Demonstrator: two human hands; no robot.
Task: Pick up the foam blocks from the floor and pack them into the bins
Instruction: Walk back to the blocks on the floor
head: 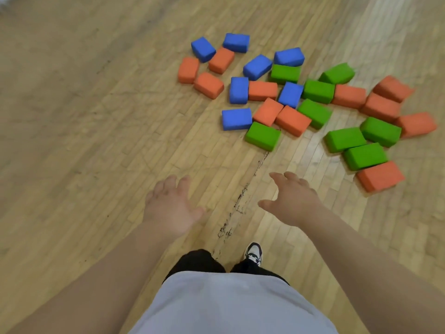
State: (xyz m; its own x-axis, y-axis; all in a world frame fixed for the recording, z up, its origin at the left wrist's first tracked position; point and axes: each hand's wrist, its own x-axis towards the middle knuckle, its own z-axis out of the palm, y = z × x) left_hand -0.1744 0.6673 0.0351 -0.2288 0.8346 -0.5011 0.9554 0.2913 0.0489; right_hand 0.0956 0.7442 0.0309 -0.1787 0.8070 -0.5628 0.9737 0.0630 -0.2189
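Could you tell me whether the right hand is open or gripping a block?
Open: the right hand has its fingers spread and holds nothing.

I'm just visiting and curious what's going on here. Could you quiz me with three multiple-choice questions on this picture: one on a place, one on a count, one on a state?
1. Where do the foam blocks lie?
A. on the wooden floor
B. on a table
C. in a bin

2. How many blue blocks are there?
A. three
B. seven
C. twelve

3. What are the left hand and right hand doing?
A. each grips a block
B. both open, holding nothing
C. both in fists

Key: 1 A, the blocks rest scattered on the floorboards; 2 B, seven blue ones can be counted in the pile; 3 B, the fingers are spread above bare floor.
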